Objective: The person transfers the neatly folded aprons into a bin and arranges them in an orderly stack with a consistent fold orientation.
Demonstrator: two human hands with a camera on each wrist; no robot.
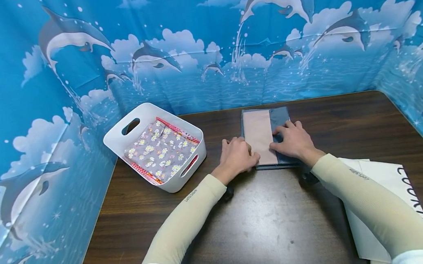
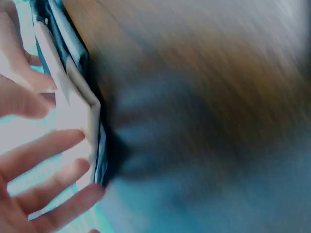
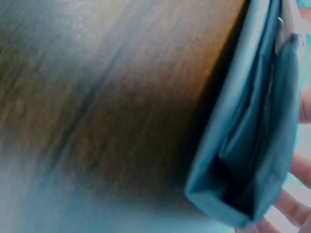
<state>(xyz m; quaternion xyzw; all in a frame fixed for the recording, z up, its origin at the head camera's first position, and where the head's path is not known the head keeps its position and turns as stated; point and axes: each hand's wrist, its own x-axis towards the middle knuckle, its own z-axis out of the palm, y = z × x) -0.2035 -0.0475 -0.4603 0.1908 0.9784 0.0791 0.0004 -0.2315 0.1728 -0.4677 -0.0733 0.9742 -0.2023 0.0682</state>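
Observation:
A flat folded cloth lies on the table, showing a beige-pink panel [image 1: 258, 130] over dark blue fabric [image 1: 279, 116]. My left hand [image 1: 237, 154] rests on the panel's left edge, its extended fingers [image 2: 58, 182] spread along the folded side. On the other side, my right hand [image 1: 294, 140] touches the blue part, with thumb and forefinger at the panel's right edge. Several stacked blue layers [image 3: 243, 141] show at the fold in the right wrist view, with right fingers [image 3: 303, 167] partly hidden behind them.
A white basket [image 1: 193, 138] holding a grey daisy-print cloth [image 1: 163, 149] with red trim stands to the left. White printed paper or bag [image 1: 379, 185] lies under my right forearm. A dolphin-print curtain [image 1: 208, 83] borders the table at the back and sides.

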